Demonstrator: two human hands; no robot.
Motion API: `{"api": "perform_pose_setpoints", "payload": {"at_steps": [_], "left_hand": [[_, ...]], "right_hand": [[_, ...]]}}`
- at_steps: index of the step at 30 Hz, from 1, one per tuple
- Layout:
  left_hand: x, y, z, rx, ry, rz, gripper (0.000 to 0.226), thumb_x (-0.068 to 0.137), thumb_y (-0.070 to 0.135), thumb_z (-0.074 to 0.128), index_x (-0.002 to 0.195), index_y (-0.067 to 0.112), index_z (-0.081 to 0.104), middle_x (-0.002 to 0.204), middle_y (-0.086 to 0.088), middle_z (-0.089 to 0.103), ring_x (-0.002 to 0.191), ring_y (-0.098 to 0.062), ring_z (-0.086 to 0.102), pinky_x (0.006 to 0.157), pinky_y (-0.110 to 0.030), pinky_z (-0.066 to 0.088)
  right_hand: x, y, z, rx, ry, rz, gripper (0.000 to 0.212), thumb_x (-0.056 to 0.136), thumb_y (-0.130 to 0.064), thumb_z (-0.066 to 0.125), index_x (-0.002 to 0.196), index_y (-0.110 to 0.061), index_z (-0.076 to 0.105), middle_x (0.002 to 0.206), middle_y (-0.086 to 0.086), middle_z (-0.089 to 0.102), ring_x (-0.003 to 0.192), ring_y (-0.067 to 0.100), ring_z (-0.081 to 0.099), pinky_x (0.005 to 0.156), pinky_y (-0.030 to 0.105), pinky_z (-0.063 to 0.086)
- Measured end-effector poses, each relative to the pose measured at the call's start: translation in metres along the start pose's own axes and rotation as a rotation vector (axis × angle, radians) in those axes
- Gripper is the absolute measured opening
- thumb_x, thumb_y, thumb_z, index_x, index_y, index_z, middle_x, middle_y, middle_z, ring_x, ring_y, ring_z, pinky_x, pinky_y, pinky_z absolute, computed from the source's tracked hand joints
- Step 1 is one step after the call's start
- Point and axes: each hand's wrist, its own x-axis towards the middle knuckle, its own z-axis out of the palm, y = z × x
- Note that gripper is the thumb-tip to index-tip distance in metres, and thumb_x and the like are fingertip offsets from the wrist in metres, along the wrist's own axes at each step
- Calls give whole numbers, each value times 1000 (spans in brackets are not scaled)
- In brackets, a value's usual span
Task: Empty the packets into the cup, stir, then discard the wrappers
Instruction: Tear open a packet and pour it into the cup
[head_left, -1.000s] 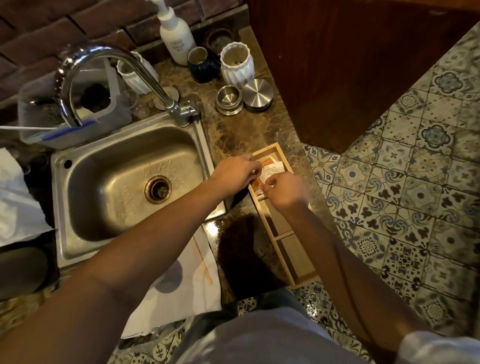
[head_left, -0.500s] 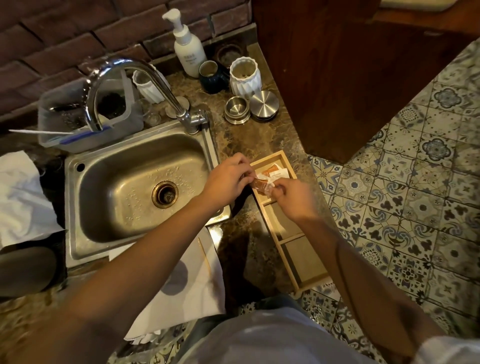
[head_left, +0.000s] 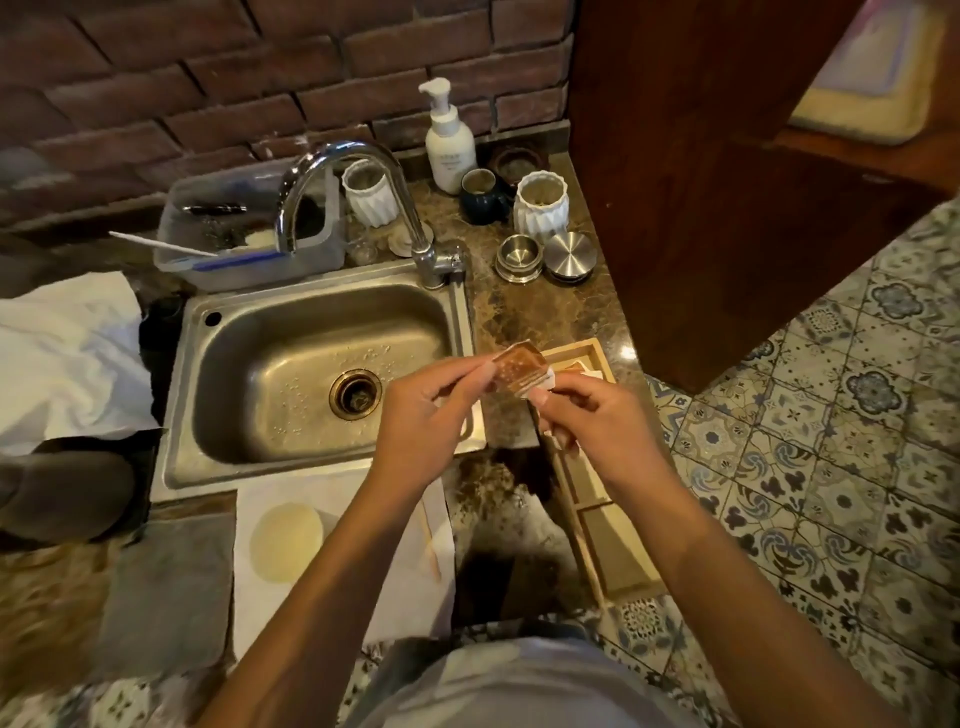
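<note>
Left hand (head_left: 431, 410) and right hand (head_left: 592, 415) pinching a small brown foil packet (head_left: 521, 370) between them, above stainless steel sink (head_left: 228, 332), long wooden compartment tray (head_left: 618, 551) right

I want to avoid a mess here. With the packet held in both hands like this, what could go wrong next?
1. Both hands, left hand and right hand, pinch the brown packet in the air beside the sink, over its edge and the countertop, not over a cup. If it tears now, the contents may spill there.
2. The paper cup sits close to the body, under the left forearm; lowering the arm might knock it.
</note>
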Motion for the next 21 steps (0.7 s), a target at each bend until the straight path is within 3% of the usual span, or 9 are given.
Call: {"api": "perform_pose_setpoints", "payload": {"at_steps": [3,7,12,17,21], "left_hand": [[-20,9,-20,-18,81,-4,18,97,28,66,109,35,77,100,14,79,96,-12,74,84,-38,62],[-44,22,-48,-40,137,35,20,98,34,66,106,49,75,104,17,77,102,-14,73,85,-30,61],[-66,27,-88,60,118,153,18,97,29,67,107,41,75,104,21,76,103,-11,71,86,-20,56],[-91,31,-129,-40,12,220,17,98,29,66,105,25,81,105,8,78,104,-22,72,89,-31,57],[-108,28,-159,106,195,290,15,97,26,68,105,21,79,103,9,77,102,-16,71,88,-29,56]], "right_hand": [[-12,-3,19,116,-96,54,8,90,-28,75,95,-26,81,64,-5,65,50,6,50,42,18,38],[-34,-13,48,66,-153,54,26,80,-44,77,95,-22,79,66,-2,67,53,8,53,45,20,41],[-61,-25,86,-83,-167,-17,17,93,-24,72,94,-7,74,66,1,70,54,9,56,48,20,42],[-78,-35,127,-203,-141,-138,12,96,-9,67,94,-16,77,64,-5,70,53,2,58,52,14,45],[-92,-45,159,-303,-226,-217,7,94,-19,72,93,-22,79,72,-3,74,61,5,63,58,16,49]]}}
